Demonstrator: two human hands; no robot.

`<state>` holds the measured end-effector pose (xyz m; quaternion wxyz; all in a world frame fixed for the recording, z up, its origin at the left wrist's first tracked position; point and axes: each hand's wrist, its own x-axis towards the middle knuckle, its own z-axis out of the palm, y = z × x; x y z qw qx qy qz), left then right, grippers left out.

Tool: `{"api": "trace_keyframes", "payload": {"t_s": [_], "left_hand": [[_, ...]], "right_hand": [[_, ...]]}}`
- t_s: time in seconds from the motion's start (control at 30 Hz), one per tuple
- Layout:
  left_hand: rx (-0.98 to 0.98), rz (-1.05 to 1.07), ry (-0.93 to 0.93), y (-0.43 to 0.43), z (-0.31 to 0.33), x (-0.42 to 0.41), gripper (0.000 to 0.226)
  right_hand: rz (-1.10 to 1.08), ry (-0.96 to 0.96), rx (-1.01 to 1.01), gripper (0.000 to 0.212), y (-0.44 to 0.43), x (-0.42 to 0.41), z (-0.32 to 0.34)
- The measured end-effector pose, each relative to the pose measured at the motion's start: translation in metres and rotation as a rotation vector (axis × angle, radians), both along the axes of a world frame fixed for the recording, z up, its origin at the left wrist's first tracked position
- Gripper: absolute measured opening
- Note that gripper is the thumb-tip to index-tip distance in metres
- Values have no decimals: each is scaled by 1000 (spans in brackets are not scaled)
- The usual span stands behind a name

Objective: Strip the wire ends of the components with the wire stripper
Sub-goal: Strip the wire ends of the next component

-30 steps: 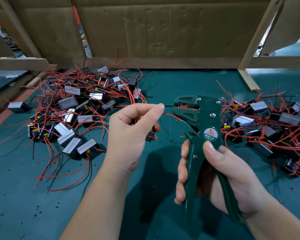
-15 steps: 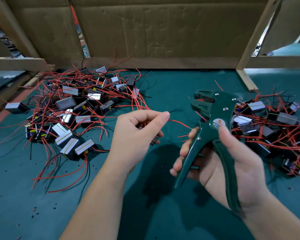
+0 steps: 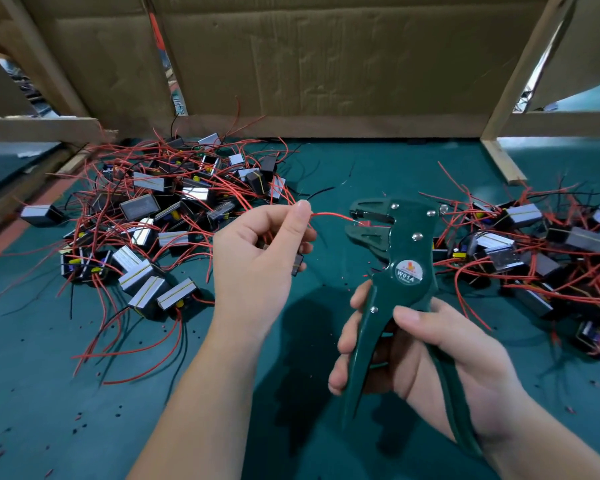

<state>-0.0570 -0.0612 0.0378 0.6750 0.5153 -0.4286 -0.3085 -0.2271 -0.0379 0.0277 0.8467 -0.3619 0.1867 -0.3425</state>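
My left hand [image 3: 257, 265] pinches a red wire [image 3: 329, 215] between thumb and forefinger, and a small black component [image 3: 297, 265] hangs under its fingers. The wire runs right, and its tip lies between the parted jaws of a dark green wire stripper [image 3: 400, 258]. My right hand [image 3: 426, 351] grips the stripper's handles, which stand spread apart. A black wire [image 3: 321, 194] of the same component sticks up behind my left forefinger.
A heap of black components with red wires [image 3: 160, 223] lies at the left on the green mat [image 3: 84, 393]. A second heap [image 3: 541, 247] lies at the right. Cardboard walls [image 3: 326, 64] and wooden battens [image 3: 499, 161] close the back. Small bits of insulation dot the mat.
The stripper has swung back from the right and now stands upright with its jaws facing the wire. The red wire's end has gone into the jaws. My left hand rose slightly.
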Motion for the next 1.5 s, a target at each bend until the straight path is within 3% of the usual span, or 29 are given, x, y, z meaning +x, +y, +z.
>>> {"api": "trace_keyframes", "payload": {"t_s": [1.17,1.5], "left_hand": [[-97,99,-319,3,-6,-4,18],[-130,116,-392,2,-8,0,16]], "right_hand": [[-163,223,-113,57,3,2,-3],[-114,241,-142,56,3,0,-2]]}}
